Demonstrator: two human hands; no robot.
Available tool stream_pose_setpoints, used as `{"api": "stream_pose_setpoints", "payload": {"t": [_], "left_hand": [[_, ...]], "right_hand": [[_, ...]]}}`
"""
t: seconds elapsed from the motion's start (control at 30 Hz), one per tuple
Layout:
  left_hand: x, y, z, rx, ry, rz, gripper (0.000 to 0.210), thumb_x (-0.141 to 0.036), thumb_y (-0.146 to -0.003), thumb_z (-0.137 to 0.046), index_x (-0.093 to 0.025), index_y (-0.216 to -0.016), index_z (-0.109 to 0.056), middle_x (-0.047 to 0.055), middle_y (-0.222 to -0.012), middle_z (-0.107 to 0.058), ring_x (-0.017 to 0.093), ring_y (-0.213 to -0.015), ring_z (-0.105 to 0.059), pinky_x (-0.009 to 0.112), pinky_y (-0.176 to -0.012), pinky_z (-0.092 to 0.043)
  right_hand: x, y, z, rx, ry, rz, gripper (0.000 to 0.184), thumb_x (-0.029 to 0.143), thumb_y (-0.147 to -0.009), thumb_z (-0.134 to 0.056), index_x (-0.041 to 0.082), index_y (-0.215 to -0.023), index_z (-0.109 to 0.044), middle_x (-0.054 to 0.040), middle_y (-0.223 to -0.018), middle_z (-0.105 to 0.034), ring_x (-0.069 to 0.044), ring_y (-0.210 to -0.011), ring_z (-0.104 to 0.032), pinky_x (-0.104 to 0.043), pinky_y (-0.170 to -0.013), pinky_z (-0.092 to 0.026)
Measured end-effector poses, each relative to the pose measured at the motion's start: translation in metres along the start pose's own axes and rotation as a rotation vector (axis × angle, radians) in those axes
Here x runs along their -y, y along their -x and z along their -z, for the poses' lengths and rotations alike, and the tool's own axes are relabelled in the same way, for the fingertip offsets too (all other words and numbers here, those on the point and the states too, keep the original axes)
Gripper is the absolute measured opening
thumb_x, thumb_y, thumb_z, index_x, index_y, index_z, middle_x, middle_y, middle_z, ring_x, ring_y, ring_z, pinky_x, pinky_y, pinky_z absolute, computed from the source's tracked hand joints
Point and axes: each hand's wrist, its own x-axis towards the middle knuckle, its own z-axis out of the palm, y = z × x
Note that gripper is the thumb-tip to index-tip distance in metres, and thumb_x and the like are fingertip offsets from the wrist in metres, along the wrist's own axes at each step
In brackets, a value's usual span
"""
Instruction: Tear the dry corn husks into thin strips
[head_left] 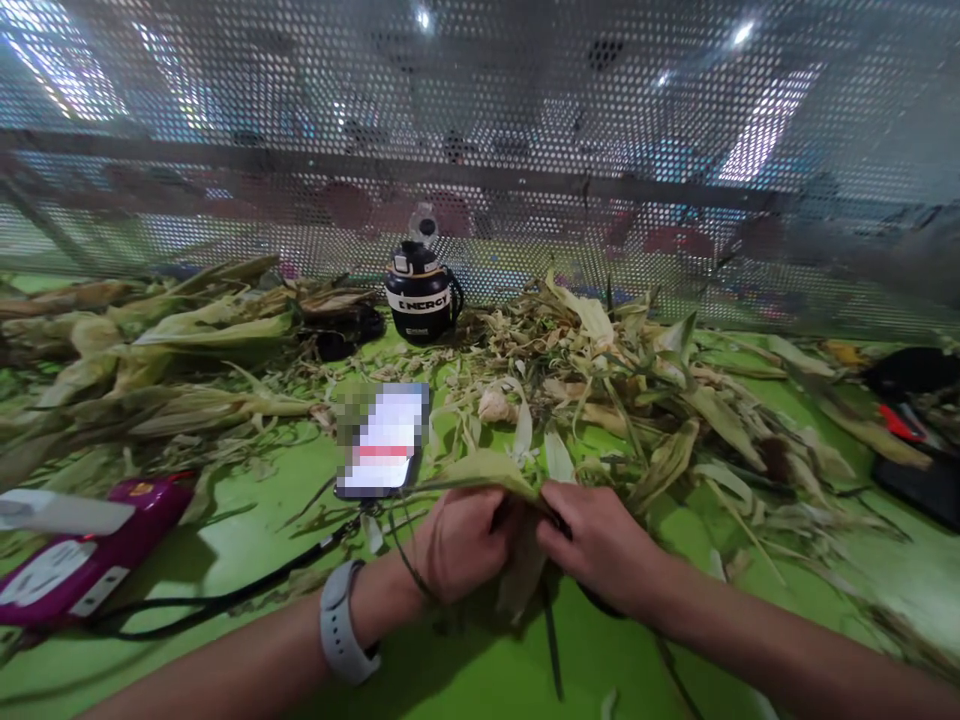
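Gripping a corn cob (521,570) low in the middle of the view, just above the green table (247,540), with both hands closed around it. Left hand (459,545) wrapping the cob from the left side, fingers curled shut on the husk; right hand (596,545) pinching the pale husk leaves (487,470) at the top, knuckles nearly touching the left hand. Wearing a grey watch (341,622) on the left wrist. Hiding the kernels entirely, so cannot tell how much husk is left on. Lying just beyond the left hand, a phone (386,440) with its screen lit, and trailing from it a black cord (225,600) running under the left forearm toward a purple case (82,555). Risking, probably, a snag: tugging the husk hard toward the body and catching that cord with the wrist, dragging the phone across the table. Risking also a slip, since thin dry leaves likely tear short instead of peeling whole, leaving strips clinging. Piling up on the right, loose husks (660,410), possibly swallowing stray pieces. Standing well back by the mesh wall (525,150), a black bottle (420,295), out of reach of any sweep.
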Motion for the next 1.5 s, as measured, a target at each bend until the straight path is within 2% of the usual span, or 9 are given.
{"api": "stream_pose_setpoints", "payload": {"t": [0.2, 0.4, 0.6, 0.77, 0.9, 1.07, 1.23, 1.37, 1.5], "left_hand": [[-0.007, -0.004, 0.002, 0.017, -0.037, 0.030, 0.019, -0.016, -0.077, -0.043, -0.019, -0.066, -0.058, 0.006, -0.070, -0.066, 0.018, -0.059, -0.055, 0.029, -0.058, -0.043], [0.001, -0.013, 0.025, -0.088, -0.041, 0.096, 0.017, -0.017, -0.082, -0.043, -0.016, -0.078, -0.060, 0.009, -0.083, -0.068, 0.020, -0.075, -0.059, 0.030, -0.070, -0.044], [0.032, -0.028, 0.057, -0.177, -0.111, 0.341, 0.014, -0.015, -0.079, -0.045, -0.018, -0.067, -0.051, -0.002, -0.055, -0.055, 0.011, -0.048, -0.050, 0.023, -0.049, -0.031], [0.033, -0.032, 0.056, -0.050, 0.501, 0.425, 0.019, -0.033, -0.080, -0.051, -0.016, -0.072, -0.053, -0.003, -0.057, -0.056, 0.010, -0.045, -0.052, 0.021, -0.046, -0.039], [0.024, -0.027, 0.045, 0.216, 0.637, 0.465, 0.036, -0.050, -0.074, -0.059, -0.015, -0.068, -0.054, 0.000, -0.051, -0.059, 0.010, -0.040, -0.051, 0.021, -0.042, -0.039], [0.020, -0.023, 0.041, 0.219, 0.600, 0.555, 0.039, -0.044, -0.067, -0.070, -0.019, -0.085, -0.046, -0.006, -0.044, -0.057, 0.011, -0.036, -0.050, 0.019, -0.036, -0.036], [0.015, -0.021, 0.041, 0.226, 0.714, 0.552, 0.041, -0.029, -0.065, -0.072, -0.020, -0.090, -0.040, -0.003, -0.059, -0.064, 0.014, -0.048, -0.061, 0.020, -0.042, -0.044], [0.002, -0.016, 0.040, 0.019, 0.698, 0.436, 0.029, -0.040, -0.076, -0.061, -0.020, -0.086, -0.043, -0.008, -0.053, -0.053, 0.009, -0.037, -0.050, 0.019, -0.038, -0.039], [-0.010, -0.008, 0.032, 0.286, 0.738, 0.247, 0.034, -0.048, -0.076, -0.062, -0.014, -0.076, -0.056, -0.003, -0.060, -0.056, 0.008, -0.051, -0.052, 0.016, -0.043, -0.038]], "right_hand": [[0.006, 0.004, -0.002, -0.047, 0.276, 0.121, 0.012, 0.008, -0.080, -0.046, 0.015, -0.076, -0.055, -0.0051, -0.067, -0.060, -0.015, -0.052, -0.051, -0.027, -0.050, -0.027], [-0.006, -0.010, 0.029, -0.121, -0.053, -0.115, 0.011, 0.016, -0.082, -0.050, 0.016, -0.073, -0.057, -0.0011, -0.063, -0.062, -0.011, -0.051, -0.053, -0.021, -0.050, -0.035], [-0.068, -0.013, 0.108, -0.685, -0.122, -0.488, 0.008, 0.021, -0.070, -0.058, 0.017, -0.076, -0.062, 0.0019, -0.056, -0.057, -0.013, -0.046, -0.049, -0.026, -0.053, -0.036], [-0.112, -0.002, 0.161, -0.923, -0.518, -0.673, 0.023, 0.035, -0.066, -0.068, 0.020, -0.059, -0.052, 0.0034, -0.048, -0.046, -0.008, -0.040, -0.037, -0.025, -0.044, -0.029], [-0.099, -0.005, 0.139, -0.451, -0.962, -0.621, 0.026, 0.034, -0.061, -0.076, 0.015, -0.070, -0.060, 0.0015, -0.058, -0.054, -0.006, -0.044, -0.041, -0.020, -0.039, -0.030], [-0.049, -0.017, 0.077, 0.338, -1.189, -0.514, 0.039, 0.038, -0.068, -0.076, 0.013, -0.092, -0.060, 0.0033, -0.061, -0.059, -0.003, -0.040, -0.046, -0.014, -0.036, -0.032], [-0.029, -0.017, 0.055, 0.363, -1.153, -0.462, 0.037, 0.047, -0.075, -0.067, 0.013, -0.084, -0.057, 0.0055, -0.055, -0.056, -0.003, -0.039, -0.048, -0.012, -0.036, -0.031], [-0.021, -0.014, 0.054, 0.445, -1.145, -0.443, 0.039, 0.051, -0.078, -0.064, 0.014, -0.076, -0.053, 0.0042, -0.051, -0.057, -0.004, -0.039, -0.050, -0.013, -0.037, -0.034], [-0.005, -0.011, 0.046, 0.477, -1.157, -0.445, 0.040, 0.054, -0.078, -0.062, 0.016, -0.074, -0.047, 0.0047, -0.049, -0.058, -0.006, -0.036, -0.051, -0.013, -0.034, -0.034]]}}
